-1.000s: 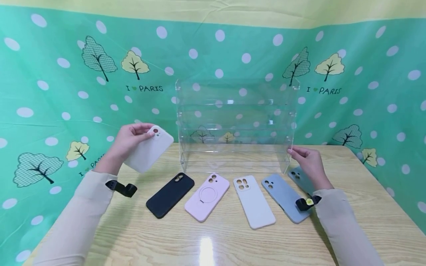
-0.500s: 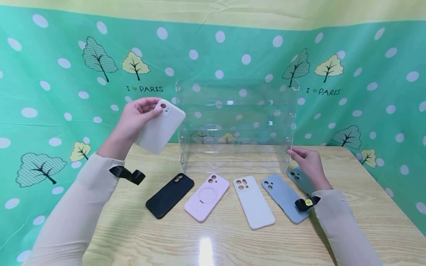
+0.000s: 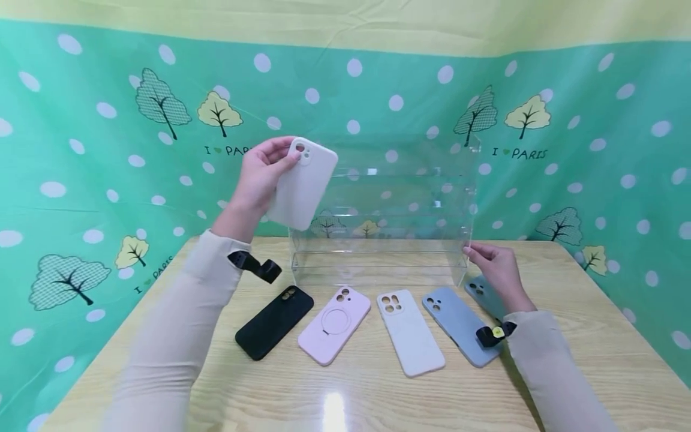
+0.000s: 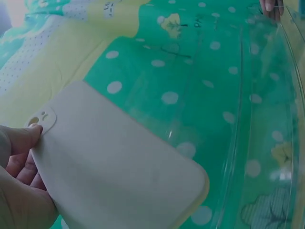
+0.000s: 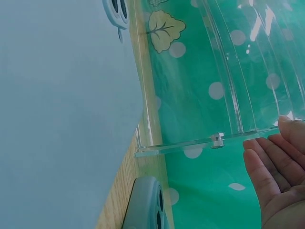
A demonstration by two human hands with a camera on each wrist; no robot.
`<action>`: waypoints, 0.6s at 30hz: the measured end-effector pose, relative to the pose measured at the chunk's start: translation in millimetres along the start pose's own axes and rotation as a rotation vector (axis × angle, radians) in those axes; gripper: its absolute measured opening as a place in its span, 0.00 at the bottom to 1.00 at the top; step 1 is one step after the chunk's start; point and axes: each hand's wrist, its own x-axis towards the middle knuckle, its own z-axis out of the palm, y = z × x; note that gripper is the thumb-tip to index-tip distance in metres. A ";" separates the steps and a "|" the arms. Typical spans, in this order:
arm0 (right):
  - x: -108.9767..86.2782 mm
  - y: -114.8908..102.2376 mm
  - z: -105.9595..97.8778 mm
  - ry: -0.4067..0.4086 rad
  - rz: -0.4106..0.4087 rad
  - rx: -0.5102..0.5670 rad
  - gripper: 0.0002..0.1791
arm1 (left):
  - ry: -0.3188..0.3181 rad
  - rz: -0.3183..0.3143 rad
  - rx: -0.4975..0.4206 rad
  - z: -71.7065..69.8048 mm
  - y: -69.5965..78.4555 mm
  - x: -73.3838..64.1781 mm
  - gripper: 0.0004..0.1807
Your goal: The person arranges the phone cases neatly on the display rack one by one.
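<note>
My left hand (image 3: 259, 177) pinches a white phone case (image 3: 305, 186) by its camera corner, thumb on the camera-hole side. The case hangs tilted before the upper left of a clear acrylic tiered display rack (image 3: 380, 265), hiding part of it. In the left wrist view, the white case fills the lower left, apart from the rack's shelves as far as I can tell. My right hand (image 3: 499, 267) holds the rack's right side panel low down. The right wrist view shows its thumb (image 5: 289, 126) over the panel edge, the other fingers on the outer side.
In front of the rack lie a black phone case (image 3: 270, 329), a pink one with a ring (image 3: 324, 347), an off-white one (image 3: 412, 342), a light-blue one (image 3: 459, 330) and a blue-grey one (image 3: 479, 292) partly under my right hand. A patterned green cloth (image 3: 394, 78) hangs behind.
My left hand has lifted the white phone case up and to the right, from beside the rack to before its upper left. My right hand stays at the side panel.
</note>
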 end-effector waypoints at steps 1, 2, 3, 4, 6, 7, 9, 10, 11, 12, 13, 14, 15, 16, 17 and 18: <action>-0.8 -1.9 0.1 -0.006 -0.002 0.000 0.32 | 0.006 0.011 -0.021 4.3 -0.5 1.5 0.17; -0.7 -2.7 0.2 -0.007 0.003 -0.003 0.31 | 0.008 0.023 -0.040 8.7 -0.7 2.9 0.17; -0.2 -3.0 0.5 -0.005 0.008 -0.005 0.31 | 0.010 0.037 -0.057 13.0 -0.8 4.7 0.16; 0.0 -2.6 0.5 -0.005 0.014 0.000 0.31 | 0.013 0.049 -0.065 17.9 -0.9 6.2 0.16; 0.6 -1.5 0.2 -0.007 0.015 -0.004 0.32 | 0.013 0.062 -0.093 27.4 -0.2 10.0 0.16; 0.6 -1.1 -0.4 -0.013 0.003 -0.002 0.32 | 0.012 0.063 -0.110 32.3 0.6 12.0 0.16; 0.7 -1.2 -0.2 -0.005 0.011 -0.011 0.33 | 0.007 0.062 -0.132 42.9 2.9 15.9 0.17; 0.7 -1.7 0.1 0.004 0.024 -0.015 0.34 | 0.006 0.058 -0.138 48.1 4.3 17.9 0.17; 0.7 -1.5 -0.1 0.004 0.020 -0.020 0.34 | 0.006 0.049 -0.153 53.3 5.8 20.1 0.17; 0.6 -1.8 0.3 0.012 0.029 -0.023 0.33 | 0.005 0.044 -0.161 58.5 7.5 21.9 0.17; 0.4 -1.9 0.5 0.015 0.027 -0.026 0.33 | 0.006 0.038 -0.173 63.8 9.7 23.6 0.17; 0.7 -1.7 0.5 0.018 0.025 -0.022 0.33 | 0.006 0.036 -0.178 68.8 11.6 25.4 0.17; 0.8 -1.6 0.7 0.020 0.022 -0.016 0.32 | 0.009 0.027 -0.193 73.9 13.8 27.3 0.17; 0.8 -1.1 0.7 0.016 0.008 -0.004 0.32 | 0.011 0.022 -0.205 78.9 15.1 29.5 0.17; 0.9 -0.4 1.0 0.010 -0.007 0.002 0.32 | 0.016 0.015 -0.224 83.9 16.7 31.5 0.16; 1.0 -0.3 1.9 0.013 -0.006 0.010 0.31 | 0.019 0.018 -0.238 88.8 17.9 33.8 0.16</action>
